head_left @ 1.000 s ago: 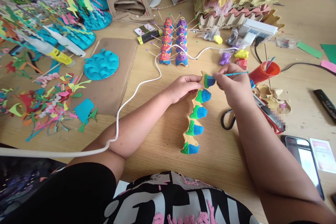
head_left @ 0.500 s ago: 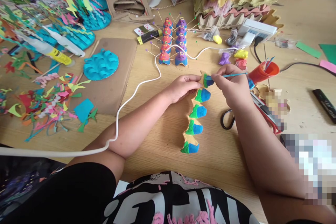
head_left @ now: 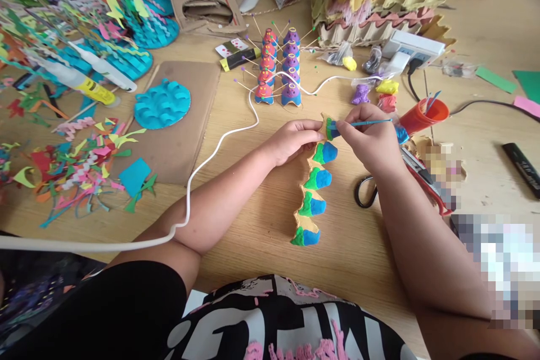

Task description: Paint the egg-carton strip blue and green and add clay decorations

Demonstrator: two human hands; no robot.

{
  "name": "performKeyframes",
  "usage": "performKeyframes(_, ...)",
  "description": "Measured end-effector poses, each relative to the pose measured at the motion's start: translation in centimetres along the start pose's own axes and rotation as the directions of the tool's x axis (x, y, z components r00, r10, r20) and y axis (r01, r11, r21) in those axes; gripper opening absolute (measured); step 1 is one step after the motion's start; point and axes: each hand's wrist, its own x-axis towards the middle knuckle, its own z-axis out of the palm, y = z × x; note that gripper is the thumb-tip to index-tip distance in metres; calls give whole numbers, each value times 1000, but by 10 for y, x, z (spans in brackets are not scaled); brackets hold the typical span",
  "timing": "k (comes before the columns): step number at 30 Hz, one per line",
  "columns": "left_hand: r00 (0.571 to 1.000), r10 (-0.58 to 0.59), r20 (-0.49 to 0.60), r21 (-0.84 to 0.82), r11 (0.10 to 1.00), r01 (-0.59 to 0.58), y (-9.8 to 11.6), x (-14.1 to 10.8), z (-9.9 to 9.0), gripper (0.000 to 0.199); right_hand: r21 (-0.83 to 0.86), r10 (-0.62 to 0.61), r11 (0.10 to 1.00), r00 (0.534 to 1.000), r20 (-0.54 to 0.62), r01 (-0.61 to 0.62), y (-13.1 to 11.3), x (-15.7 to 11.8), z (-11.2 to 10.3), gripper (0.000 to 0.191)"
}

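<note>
A strip of egg carton (head_left: 313, 178) with several cups covered in green and blue clay lies on its side on the wooden table. My left hand (head_left: 295, 140) pinches its far end between thumb and fingers. My right hand (head_left: 371, 138) is closed round a thin blue tool (head_left: 369, 122), whose tip lies against the blue part of the farthest cup. Beyond my hands stand two finished-looking strips, one red and blue (head_left: 264, 90), one purple and blue (head_left: 291, 91), with pins stuck in them.
A white cable (head_left: 188, 197) crosses my left forearm. Black-handled scissors (head_left: 366, 192) and an orange cup (head_left: 425, 115) are near my right hand. Paper scraps (head_left: 84, 166) and a blue clay disc (head_left: 162, 104) lie left. Egg trays (head_left: 379, 0) are stacked behind.
My right hand has shifted slightly left and down with the blue tool, which still touches the farthest cup. My left hand holds its place, and the strip has barely moved.
</note>
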Motion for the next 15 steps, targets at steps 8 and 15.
performKeyframes(8, 999, 21, -25, 17, 1000, -20, -2, 3, -7, 16, 105, -59, 993, 998, 6, 58, 7, 1, -1, 46)
performKeyframes(15, 1000, 27, -3, 17, 999, -27, -3, 3, -8, 18, 49, -72, 996, 997, 17, 71, 6, 0, 1, 39)
